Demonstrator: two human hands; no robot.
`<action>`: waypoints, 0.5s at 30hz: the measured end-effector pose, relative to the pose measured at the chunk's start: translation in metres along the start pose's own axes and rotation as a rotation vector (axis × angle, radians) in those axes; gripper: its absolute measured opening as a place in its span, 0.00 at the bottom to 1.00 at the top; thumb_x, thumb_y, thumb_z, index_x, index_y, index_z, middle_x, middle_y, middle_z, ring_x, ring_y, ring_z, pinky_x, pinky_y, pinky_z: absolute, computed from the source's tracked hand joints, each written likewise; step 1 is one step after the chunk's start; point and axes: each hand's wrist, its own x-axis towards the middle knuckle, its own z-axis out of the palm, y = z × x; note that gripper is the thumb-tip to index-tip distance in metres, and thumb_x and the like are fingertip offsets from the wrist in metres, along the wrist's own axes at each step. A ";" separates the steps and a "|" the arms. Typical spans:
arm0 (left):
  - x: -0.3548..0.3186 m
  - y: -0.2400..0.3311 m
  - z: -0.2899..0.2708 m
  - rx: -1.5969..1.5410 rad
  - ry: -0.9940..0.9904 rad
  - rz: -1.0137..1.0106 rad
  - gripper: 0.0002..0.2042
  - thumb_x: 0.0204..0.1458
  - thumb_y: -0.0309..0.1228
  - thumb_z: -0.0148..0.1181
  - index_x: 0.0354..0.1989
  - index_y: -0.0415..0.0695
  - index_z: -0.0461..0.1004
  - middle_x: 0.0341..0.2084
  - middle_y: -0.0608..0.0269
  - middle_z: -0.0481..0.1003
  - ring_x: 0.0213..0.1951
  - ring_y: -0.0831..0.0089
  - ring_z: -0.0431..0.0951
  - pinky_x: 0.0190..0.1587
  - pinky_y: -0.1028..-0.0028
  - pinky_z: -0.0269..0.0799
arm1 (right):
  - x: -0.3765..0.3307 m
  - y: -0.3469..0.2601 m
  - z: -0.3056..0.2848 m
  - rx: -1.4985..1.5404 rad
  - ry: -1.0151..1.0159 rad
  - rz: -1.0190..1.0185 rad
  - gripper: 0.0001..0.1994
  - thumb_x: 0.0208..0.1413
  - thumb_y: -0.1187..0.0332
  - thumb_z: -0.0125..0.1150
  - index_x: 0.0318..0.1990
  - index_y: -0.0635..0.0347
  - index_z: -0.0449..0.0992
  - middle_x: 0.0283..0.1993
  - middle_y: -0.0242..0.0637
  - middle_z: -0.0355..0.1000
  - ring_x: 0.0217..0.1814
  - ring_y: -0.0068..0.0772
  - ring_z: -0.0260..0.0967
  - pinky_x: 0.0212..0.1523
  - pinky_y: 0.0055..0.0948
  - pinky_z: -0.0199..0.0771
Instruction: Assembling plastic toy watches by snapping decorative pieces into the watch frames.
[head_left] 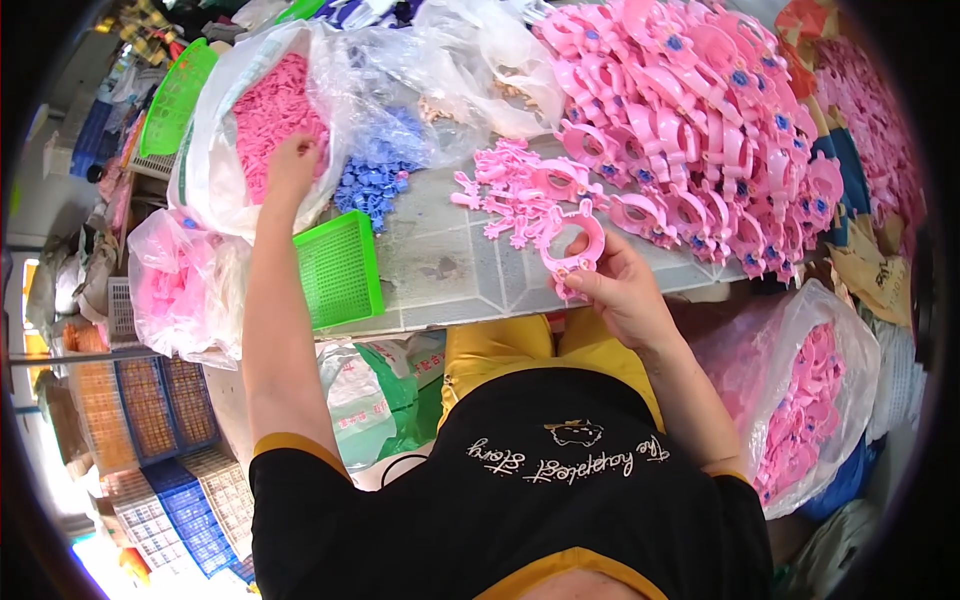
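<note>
My right hand [625,290] grips a pink plastic ring-shaped toy part [597,240] with small ears by its lower end, thumb on top, just above the table's front edge. My left hand [293,160] is over an open white plastic bag [215,150], its fingers curled together against the small pink plastic pieces [270,110] inside. Whatever is between those fingertips is too small to make out. Right beyond the ring part lies a loose cluster of small pink pieces [500,185] on the grey table [430,270].
A large heap of pink ring-shaped parts [690,120] with blue bits covers the right of the table. Small blue pieces [375,175] lie beside a green basket [340,270]. Clear bags of pink parts [800,410] stand low at right, and another bag [180,285] at left.
</note>
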 end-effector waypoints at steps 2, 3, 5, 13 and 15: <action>-0.008 -0.019 -0.010 0.125 0.199 0.159 0.15 0.61 0.33 0.60 0.52 0.38 0.80 0.42 0.49 0.82 0.45 0.61 0.83 0.50 0.66 0.76 | -0.002 0.000 -0.004 -0.034 0.012 -0.016 0.16 0.57 0.81 0.66 0.51 0.61 0.71 0.46 0.35 0.74 0.45 0.29 0.77 0.49 0.29 0.79; -0.016 0.001 -0.016 0.135 0.269 0.242 0.16 0.64 0.33 0.57 0.56 0.39 0.79 0.40 0.50 0.82 0.42 0.65 0.82 0.46 0.67 0.77 | -0.002 -0.003 -0.002 -0.102 0.030 -0.098 0.17 0.56 0.82 0.67 0.51 0.61 0.71 0.45 0.34 0.74 0.45 0.28 0.76 0.49 0.29 0.79; -0.033 0.041 -0.031 -0.172 0.245 0.092 0.16 0.65 0.31 0.57 0.58 0.39 0.77 0.37 0.62 0.79 0.35 0.78 0.76 0.39 0.76 0.75 | -0.001 0.000 -0.002 -0.177 0.079 -0.166 0.18 0.55 0.83 0.67 0.51 0.62 0.71 0.45 0.34 0.73 0.45 0.28 0.76 0.49 0.30 0.78; -0.193 0.241 -0.025 -0.758 -0.271 0.299 0.11 0.59 0.23 0.63 0.50 0.39 0.80 0.41 0.62 0.81 0.44 0.77 0.79 0.48 0.76 0.75 | -0.002 0.000 -0.003 -1.056 -0.150 -1.118 0.20 0.44 0.84 0.68 0.48 0.64 0.74 0.47 0.47 0.74 0.51 0.51 0.78 0.51 0.43 0.81; -0.211 0.254 -0.021 -0.852 -0.335 0.230 0.10 0.58 0.23 0.64 0.48 0.39 0.81 0.40 0.62 0.81 0.43 0.76 0.80 0.47 0.75 0.75 | -0.006 -0.008 0.000 -1.189 -0.257 -1.241 0.16 0.48 0.78 0.67 0.46 0.64 0.75 0.49 0.47 0.74 0.52 0.51 0.78 0.54 0.49 0.80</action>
